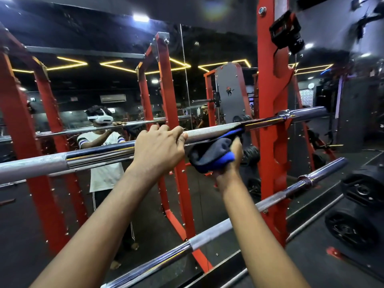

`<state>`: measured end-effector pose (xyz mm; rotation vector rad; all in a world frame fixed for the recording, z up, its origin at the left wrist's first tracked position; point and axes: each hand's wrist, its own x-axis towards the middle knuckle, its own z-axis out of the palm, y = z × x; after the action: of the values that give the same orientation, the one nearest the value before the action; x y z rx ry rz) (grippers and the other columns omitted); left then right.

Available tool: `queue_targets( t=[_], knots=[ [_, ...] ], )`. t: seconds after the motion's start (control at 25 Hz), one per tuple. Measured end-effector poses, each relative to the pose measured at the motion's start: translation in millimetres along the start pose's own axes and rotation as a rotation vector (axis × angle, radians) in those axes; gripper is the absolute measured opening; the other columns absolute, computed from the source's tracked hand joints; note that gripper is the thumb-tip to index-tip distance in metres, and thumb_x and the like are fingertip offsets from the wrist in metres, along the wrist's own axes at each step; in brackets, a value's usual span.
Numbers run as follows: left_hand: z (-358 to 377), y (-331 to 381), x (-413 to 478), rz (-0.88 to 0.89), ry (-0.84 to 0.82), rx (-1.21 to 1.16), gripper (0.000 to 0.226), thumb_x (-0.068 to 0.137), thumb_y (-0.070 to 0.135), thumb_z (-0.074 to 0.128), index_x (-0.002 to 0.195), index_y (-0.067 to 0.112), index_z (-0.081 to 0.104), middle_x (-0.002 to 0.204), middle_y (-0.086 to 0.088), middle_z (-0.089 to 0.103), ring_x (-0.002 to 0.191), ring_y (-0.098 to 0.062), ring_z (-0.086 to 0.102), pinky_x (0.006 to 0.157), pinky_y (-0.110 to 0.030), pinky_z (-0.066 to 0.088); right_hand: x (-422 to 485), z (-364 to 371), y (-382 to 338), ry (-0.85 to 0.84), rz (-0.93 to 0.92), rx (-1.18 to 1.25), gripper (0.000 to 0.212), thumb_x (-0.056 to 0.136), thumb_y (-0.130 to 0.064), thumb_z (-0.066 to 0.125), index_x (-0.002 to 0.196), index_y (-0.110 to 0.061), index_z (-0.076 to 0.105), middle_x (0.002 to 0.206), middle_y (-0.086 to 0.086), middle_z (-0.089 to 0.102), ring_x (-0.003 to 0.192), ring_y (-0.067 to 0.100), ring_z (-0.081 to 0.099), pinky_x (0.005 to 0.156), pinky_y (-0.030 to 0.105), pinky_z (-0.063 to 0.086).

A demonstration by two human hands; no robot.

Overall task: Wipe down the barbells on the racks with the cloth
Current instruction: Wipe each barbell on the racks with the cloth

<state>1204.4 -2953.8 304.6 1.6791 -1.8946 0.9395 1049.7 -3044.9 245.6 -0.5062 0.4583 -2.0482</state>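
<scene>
A long chrome barbell (209, 133) lies across the red rack (268, 96) at chest height. My left hand (160, 146) is wrapped over the bar near its middle. Just to its right, my right hand (233, 156) holds a dark grey and blue cloth (212, 152) pressed against the underside of the same bar; the cloth hides most of the fingers. A second chrome barbell (209, 233) rests lower down on the rack, slanting from lower left to upper right.
A wall mirror (116, 104) straight ahead reflects the rack, the bar and a person. Black weight plates (353, 229) lie on the floor at the right. A thin steel rod (311, 223) runs below the lower barbell.
</scene>
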Motion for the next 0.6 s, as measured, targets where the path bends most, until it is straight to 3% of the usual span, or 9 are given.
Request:
queue_targets(
  t=[0.08, 0.16, 0.2, 0.28, 0.4, 0.52, 0.6],
  knots=[
    [3.1, 2.6, 7.8, -0.021, -0.038, -0.006, 0.046, 0.103, 0.048, 0.023, 0.144, 0.037, 0.043, 0.157, -0.012, 0.032, 0.137, -0.031, 0.036, 0.104, -0.046, 0.036, 0.2, 3.7, -9.2, 0.151, -0.301, -0.253, 0.023, 0.093, -0.022, 0.068, 0.110, -0.014, 0.055, 0.118, 0.006, 0.059, 0.104, 0.023, 0.063, 0.091, 0.031, 0.051],
    [2.1, 11.7, 11.0, 0.035, -0.054, -0.049, 0.051, 0.103, 0.044, 0.022, 0.153, 0.036, 0.031, 0.166, -0.014, 0.008, 0.147, -0.032, 0.022, 0.114, -0.047, 0.025, -2.7, 5.8, -20.5, 0.121, -0.662, -0.615, 0.032, 0.086, -0.021, 0.075, 0.110, -0.009, 0.059, 0.117, 0.002, 0.050, 0.107, 0.022, 0.055, 0.098, 0.034, 0.046],
    [4.5, 15.8, 15.4, 0.073, -0.054, -0.061, 0.053, 0.102, 0.041, 0.024, 0.154, 0.033, 0.028, 0.166, -0.014, 0.007, 0.148, -0.032, 0.021, 0.116, -0.046, 0.024, -1.3, 7.3, -22.6, 0.054, -0.825, -0.745, 0.032, 0.083, -0.021, 0.077, 0.108, -0.008, 0.060, 0.114, 0.002, 0.051, 0.106, 0.021, 0.055, 0.097, 0.035, 0.046],
    [7.3, 23.8, 17.0, 0.112, -0.067, -0.087, 0.055, 0.100, 0.039, 0.026, 0.155, 0.029, 0.030, 0.161, -0.013, 0.027, 0.143, -0.031, 0.031, 0.112, -0.045, 0.030, 4.3, 3.7, -26.2, -0.085, -1.060, -0.946, 0.028, 0.082, -0.023, 0.076, 0.103, -0.010, 0.064, 0.114, 0.003, 0.056, 0.106, 0.021, 0.055, 0.095, 0.032, 0.045],
    [14.9, 25.3, 14.4, 0.097, -0.004, -0.047, 0.053, 0.102, 0.045, 0.024, 0.153, 0.031, 0.034, 0.136, -0.008, 0.057, 0.125, -0.029, 0.050, 0.097, -0.043, 0.039, 34.1, -7.5, -37.3, -0.116, -1.148, -1.081, 0.025, 0.083, -0.028, 0.075, 0.100, -0.011, 0.068, 0.117, 0.004, 0.060, 0.110, 0.022, 0.057, 0.096, 0.032, 0.045],
    [17.1, 27.1, 11.9, 0.081, 0.033, 0.014, 0.053, 0.103, 0.050, 0.023, 0.150, 0.032, 0.037, 0.122, -0.007, 0.063, 0.113, -0.029, 0.056, 0.088, -0.042, 0.040, 60.7, -15.0, -54.4, -0.036, -1.073, -1.141, 0.030, 0.084, -0.034, 0.073, 0.100, -0.010, 0.069, 0.118, 0.008, 0.061, 0.111, 0.027, 0.058, 0.097, 0.044, 0.050],
    [16.7, 31.8, 10.1, 0.064, 0.020, 0.034, 0.052, 0.103, 0.053, 0.022, 0.147, 0.032, 0.039, 0.119, -0.006, 0.062, 0.109, -0.028, 0.057, 0.085, -0.042, 0.040, 54.9, -14.3, -54.3, -0.081, -1.047, -1.243, 0.038, 0.088, -0.045, 0.065, 0.106, -0.011, 0.068, 0.122, 0.006, 0.059, 0.114, 0.027, 0.055, 0.099, 0.043, 0.048]
  ],
)
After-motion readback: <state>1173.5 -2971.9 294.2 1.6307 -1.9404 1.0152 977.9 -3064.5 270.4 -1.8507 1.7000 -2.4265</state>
